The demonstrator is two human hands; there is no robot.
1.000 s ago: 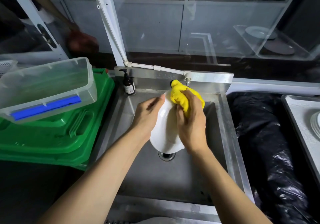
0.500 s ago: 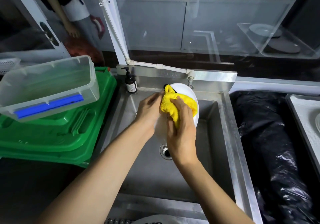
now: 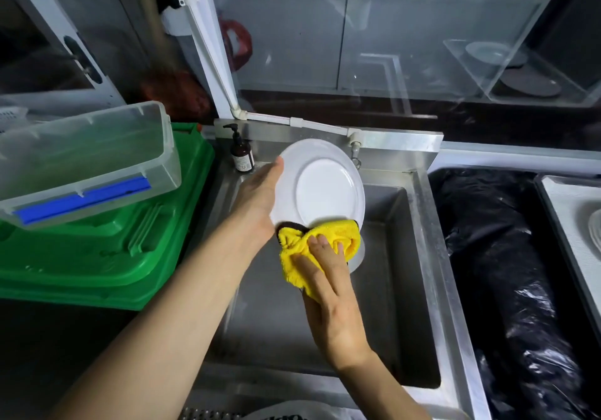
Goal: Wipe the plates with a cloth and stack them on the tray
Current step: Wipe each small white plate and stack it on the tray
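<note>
Head view: one white plate (image 3: 328,188), round, glossy and bare, is held tilted on edge over the sink (image 3: 393,305), its face turned to the camera. One yellow cloth (image 3: 292,257) with a dark trim is bunched over the plate's lower rim and hides it. The left hand (image 3: 257,205) grasps the plate's left edge, thumb lying along the rim and fingers hidden behind. The right hand (image 3: 331,289) grips the cloth, fingers laid over it against the plate and thumb tucked out of sight beneath. One brown pump bottle (image 3: 242,154) stands at the sink's back left corner, and one tap (image 3: 356,148) is just behind the plate. To the left, one clear tub (image 3: 87,159) rests tilted on stacked green crates (image 3: 130,240). To the right lies black sheeting (image 3: 487,257), then one tray (image 3: 566,224), cut off by the frame, with a sliver of another plate (image 3: 596,227) too cropped to count.
</note>
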